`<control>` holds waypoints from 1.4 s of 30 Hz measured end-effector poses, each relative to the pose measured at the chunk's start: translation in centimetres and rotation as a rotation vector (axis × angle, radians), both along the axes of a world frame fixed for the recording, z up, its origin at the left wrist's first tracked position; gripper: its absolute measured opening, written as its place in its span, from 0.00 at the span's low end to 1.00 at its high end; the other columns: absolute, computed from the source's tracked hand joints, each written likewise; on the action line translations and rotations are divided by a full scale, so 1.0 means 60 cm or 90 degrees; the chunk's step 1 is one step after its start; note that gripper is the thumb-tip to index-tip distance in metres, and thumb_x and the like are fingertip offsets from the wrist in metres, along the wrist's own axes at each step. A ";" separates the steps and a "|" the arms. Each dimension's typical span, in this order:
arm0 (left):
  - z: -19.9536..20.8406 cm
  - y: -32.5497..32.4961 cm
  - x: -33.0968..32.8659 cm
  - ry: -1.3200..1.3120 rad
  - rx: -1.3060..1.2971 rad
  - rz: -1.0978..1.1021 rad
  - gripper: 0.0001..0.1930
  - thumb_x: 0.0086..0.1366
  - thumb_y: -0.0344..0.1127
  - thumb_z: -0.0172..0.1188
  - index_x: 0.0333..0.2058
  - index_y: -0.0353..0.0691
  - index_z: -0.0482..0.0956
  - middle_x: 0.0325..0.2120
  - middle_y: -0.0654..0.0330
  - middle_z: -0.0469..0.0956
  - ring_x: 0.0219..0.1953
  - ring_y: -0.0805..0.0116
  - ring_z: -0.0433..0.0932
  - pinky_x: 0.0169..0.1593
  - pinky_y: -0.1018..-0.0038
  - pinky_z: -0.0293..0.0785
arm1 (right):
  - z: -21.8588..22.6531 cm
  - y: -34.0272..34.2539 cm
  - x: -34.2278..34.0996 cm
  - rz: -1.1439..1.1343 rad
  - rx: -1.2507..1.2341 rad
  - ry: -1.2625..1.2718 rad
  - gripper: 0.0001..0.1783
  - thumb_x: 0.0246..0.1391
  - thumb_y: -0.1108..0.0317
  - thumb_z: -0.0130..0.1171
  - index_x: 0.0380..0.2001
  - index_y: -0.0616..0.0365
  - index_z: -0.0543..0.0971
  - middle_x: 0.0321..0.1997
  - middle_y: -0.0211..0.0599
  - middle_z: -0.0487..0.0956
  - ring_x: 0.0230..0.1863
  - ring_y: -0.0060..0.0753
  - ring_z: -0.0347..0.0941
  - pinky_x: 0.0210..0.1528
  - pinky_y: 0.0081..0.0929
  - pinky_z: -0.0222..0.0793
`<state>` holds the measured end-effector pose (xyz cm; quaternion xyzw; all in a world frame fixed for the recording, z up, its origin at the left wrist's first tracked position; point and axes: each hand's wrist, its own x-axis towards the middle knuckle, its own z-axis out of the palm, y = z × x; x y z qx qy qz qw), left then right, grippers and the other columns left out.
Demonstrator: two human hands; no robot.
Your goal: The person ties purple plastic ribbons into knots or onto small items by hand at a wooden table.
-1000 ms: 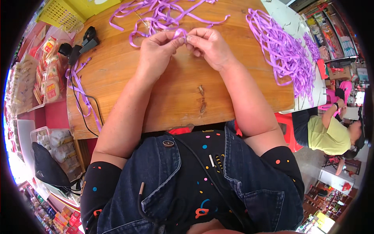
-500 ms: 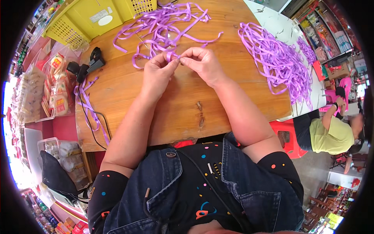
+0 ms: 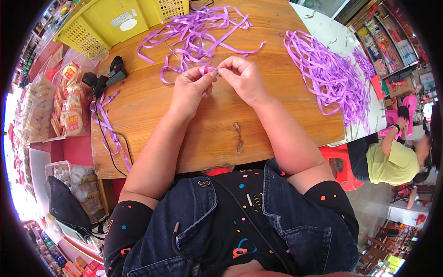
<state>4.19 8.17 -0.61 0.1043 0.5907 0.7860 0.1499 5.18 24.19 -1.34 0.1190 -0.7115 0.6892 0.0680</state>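
Observation:
My left hand (image 3: pixel 190 90) pinches a purple ribbon (image 3: pixel 206 69) between thumb and fingers above the wooden table. Beside it, thumb and forefinger of my right hand (image 3: pixel 243 81) close on the same ribbon, tips nearly touching the left ones. The ribbon makes a small loop over the left fingers; its exact shape at the fingertips is too small to make out. Just beyond my hands lies a loose tangle of purple ribbon (image 3: pixel 198 34). To the right, a bigger heap of purple ribbon (image 3: pixel 330 76) spreads over the table edge and a white marbled surface.
A yellow plastic basket (image 3: pixel 117 23) stands at the far left. Black devices with a cable (image 3: pixel 99 83) and more ribbon strands (image 3: pixel 105 122) lie along the left edge, near packaged snacks (image 3: pixel 69 99). At right, a person in a yellow-green top (image 3: pixel 392 159) sits near a red stool (image 3: pixel 342 166).
Both hands stay close together on the ribbon, with only slight finger movement. The whole view has shifted a little. The ribbon piles look unchanged.

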 end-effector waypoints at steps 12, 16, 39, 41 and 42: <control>-0.012 0.002 -0.003 0.076 -0.038 0.054 0.05 0.60 0.32 0.57 0.29 0.37 0.77 0.17 0.71 0.70 0.16 0.85 0.63 0.19 0.85 0.58 | 0.022 -0.016 0.019 -0.111 0.165 0.117 0.03 0.49 0.76 0.57 0.28 0.62 0.78 0.24 0.23 0.76 0.21 0.09 0.63 0.22 0.12 0.58; -0.010 0.005 0.001 0.095 -0.065 0.066 0.05 0.60 0.33 0.57 0.29 0.37 0.77 0.17 0.71 0.70 0.16 0.85 0.63 0.19 0.86 0.58 | 0.013 -0.013 0.014 -0.132 0.163 0.152 0.02 0.48 0.76 0.57 0.28 0.62 0.78 0.24 0.24 0.76 0.21 0.09 0.63 0.22 0.12 0.58; 0.001 -0.009 -0.002 0.389 -0.345 0.234 0.07 0.52 0.31 0.62 0.31 0.37 0.81 0.30 0.54 0.77 0.30 0.64 0.75 0.33 0.74 0.71 | 0.010 -0.005 0.005 -0.181 0.270 0.260 0.02 0.45 0.77 0.58 0.26 0.62 0.77 0.23 0.28 0.75 0.19 0.13 0.64 0.21 0.14 0.58; 0.008 -0.008 0.000 0.408 -0.359 0.248 0.08 0.52 0.31 0.62 0.32 0.37 0.81 0.29 0.54 0.77 0.30 0.64 0.76 0.34 0.75 0.71 | 0.010 -0.004 0.005 -0.184 0.264 0.252 0.02 0.45 0.78 0.58 0.26 0.62 0.77 0.23 0.28 0.75 0.19 0.13 0.64 0.21 0.14 0.58; 0.006 -0.009 -0.002 0.408 -0.359 0.248 0.08 0.52 0.31 0.62 0.32 0.37 0.81 0.29 0.54 0.77 0.30 0.64 0.76 0.34 0.75 0.71 | 0.010 -0.005 0.005 -0.188 0.257 0.245 0.02 0.46 0.78 0.58 0.26 0.62 0.77 0.23 0.28 0.75 0.19 0.13 0.64 0.21 0.14 0.58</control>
